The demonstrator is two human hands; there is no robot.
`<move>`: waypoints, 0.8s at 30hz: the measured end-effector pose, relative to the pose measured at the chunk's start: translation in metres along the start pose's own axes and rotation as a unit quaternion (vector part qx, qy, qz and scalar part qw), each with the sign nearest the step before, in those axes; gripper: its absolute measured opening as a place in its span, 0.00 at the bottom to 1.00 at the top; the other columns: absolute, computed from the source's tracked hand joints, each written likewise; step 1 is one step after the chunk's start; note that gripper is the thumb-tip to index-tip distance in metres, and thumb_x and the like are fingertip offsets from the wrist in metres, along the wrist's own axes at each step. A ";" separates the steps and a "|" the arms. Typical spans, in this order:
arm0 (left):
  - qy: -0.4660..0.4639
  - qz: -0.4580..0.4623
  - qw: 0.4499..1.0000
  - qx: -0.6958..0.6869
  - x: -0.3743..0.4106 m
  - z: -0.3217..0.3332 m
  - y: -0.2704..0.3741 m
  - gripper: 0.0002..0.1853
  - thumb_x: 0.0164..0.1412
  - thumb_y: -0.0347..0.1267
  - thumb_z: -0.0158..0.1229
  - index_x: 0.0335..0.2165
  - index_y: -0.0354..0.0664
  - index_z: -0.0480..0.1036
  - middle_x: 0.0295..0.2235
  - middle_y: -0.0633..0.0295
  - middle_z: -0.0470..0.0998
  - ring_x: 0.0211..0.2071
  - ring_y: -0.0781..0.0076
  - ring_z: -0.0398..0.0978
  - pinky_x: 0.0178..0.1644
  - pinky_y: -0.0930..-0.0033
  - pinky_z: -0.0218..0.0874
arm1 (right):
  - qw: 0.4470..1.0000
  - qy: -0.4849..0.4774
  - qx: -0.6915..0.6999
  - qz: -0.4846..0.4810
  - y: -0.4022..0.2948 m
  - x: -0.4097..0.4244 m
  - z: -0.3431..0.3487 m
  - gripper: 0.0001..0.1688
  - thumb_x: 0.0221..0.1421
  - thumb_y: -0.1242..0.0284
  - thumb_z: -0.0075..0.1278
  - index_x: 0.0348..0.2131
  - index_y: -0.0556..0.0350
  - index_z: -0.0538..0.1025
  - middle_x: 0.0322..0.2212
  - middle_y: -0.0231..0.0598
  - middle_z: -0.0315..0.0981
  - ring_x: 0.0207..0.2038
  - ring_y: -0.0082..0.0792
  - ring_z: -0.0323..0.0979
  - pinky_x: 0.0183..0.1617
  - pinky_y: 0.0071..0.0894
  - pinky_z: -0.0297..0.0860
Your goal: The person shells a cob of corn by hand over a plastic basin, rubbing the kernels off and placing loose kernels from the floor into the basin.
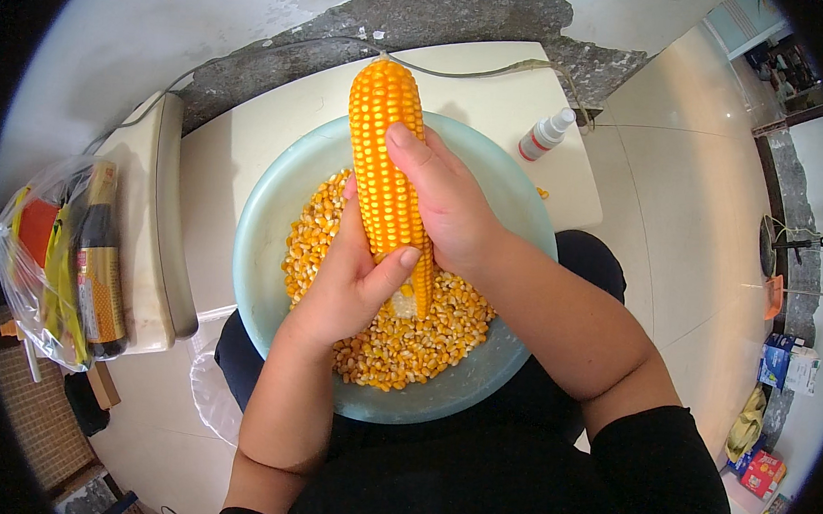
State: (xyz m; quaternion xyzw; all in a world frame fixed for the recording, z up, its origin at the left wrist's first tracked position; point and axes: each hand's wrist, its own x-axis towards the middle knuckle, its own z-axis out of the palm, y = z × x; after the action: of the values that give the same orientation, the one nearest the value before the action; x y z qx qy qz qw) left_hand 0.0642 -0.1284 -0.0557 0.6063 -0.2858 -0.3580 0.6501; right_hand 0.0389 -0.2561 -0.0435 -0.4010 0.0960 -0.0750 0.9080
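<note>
A yellow ear of corn (384, 156) is held upright over a pale blue-green plastic basin (275, 171). Near its lower end a bare patch of cob shows where kernels are off. My left hand (357, 275) grips the lower part, its thumb lying across the kernels beside that patch. Around the right side of the ear is my right hand (450, 203), thumb on the kernels higher up. Loose corn kernels (405, 355) cover the bottom of the basin, which sits on my lap against the cream table.
On the cream table (271, 121) stand a small white spray bottle (546, 134) and a stray kernel or two. A cable (458, 74) runs along the wall. At left, a plastic bag with packets lies by a dark sauce bottle (99, 273). A lined bin (212, 393) is on the floor.
</note>
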 end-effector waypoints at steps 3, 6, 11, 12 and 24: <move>-0.010 -0.002 0.998 0.054 -0.001 -0.002 0.000 0.41 0.52 0.27 0.50 0.56 0.33 0.34 0.53 0.55 0.51 0.54 0.69 0.51 0.57 0.68 0.42 | 0.999 -0.019 -0.015 0.027 -0.004 0.001 -0.003 0.22 0.57 0.57 0.37 0.41 0.57 0.63 0.30 0.38 0.68 0.31 0.24 0.69 0.37 0.23 0.67; -0.007 -0.003 1.000 0.008 -0.001 0.001 0.001 0.42 0.49 0.24 0.51 0.56 0.33 0.34 0.53 0.56 0.51 0.55 0.69 0.50 0.58 0.68 0.41 | 0.999 -0.027 -0.001 0.041 -0.006 0.003 -0.002 0.23 0.56 0.55 0.39 0.39 0.58 0.65 0.27 0.37 0.68 0.28 0.23 0.68 0.33 0.23 0.67; 0.048 0.007 0.978 -0.202 -0.001 0.005 0.002 0.29 0.59 0.36 0.42 0.55 0.35 0.45 0.49 0.54 0.59 0.51 0.67 0.58 0.55 0.67 0.48 | 0.998 -0.046 -0.024 0.031 -0.004 0.007 -0.006 0.25 0.56 0.55 0.40 0.37 0.60 0.66 0.28 0.38 0.68 0.29 0.24 0.68 0.33 0.23 0.66; 0.069 -0.019 0.955 -0.287 -0.001 0.002 0.001 0.27 0.61 0.39 0.40 0.54 0.36 0.48 0.48 0.54 0.61 0.50 0.67 0.60 0.54 0.67 0.51 | 0.996 -0.053 -0.069 0.016 0.002 0.009 -0.006 0.25 0.56 0.55 0.40 0.37 0.61 0.66 0.28 0.38 0.68 0.30 0.24 0.68 0.34 0.24 0.66; 0.277 0.030 0.921 -0.271 0.006 -0.008 -0.002 0.26 0.62 0.48 0.34 0.47 0.38 0.59 0.42 0.54 0.68 0.43 0.64 0.68 0.48 0.63 0.59 | 0.890 -0.140 -0.420 -0.113 0.025 -0.002 -0.001 0.35 0.49 0.63 0.48 0.49 0.66 0.53 0.39 0.59 0.64 0.42 0.52 0.66 0.46 0.41 0.62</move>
State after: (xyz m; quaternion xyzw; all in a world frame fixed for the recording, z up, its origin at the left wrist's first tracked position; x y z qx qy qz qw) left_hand 0.0744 -0.1285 -0.0589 0.4732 -0.0045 -0.2193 0.8532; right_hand 0.0378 -0.2396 -0.0624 -0.7591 -0.0550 -0.0727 0.6446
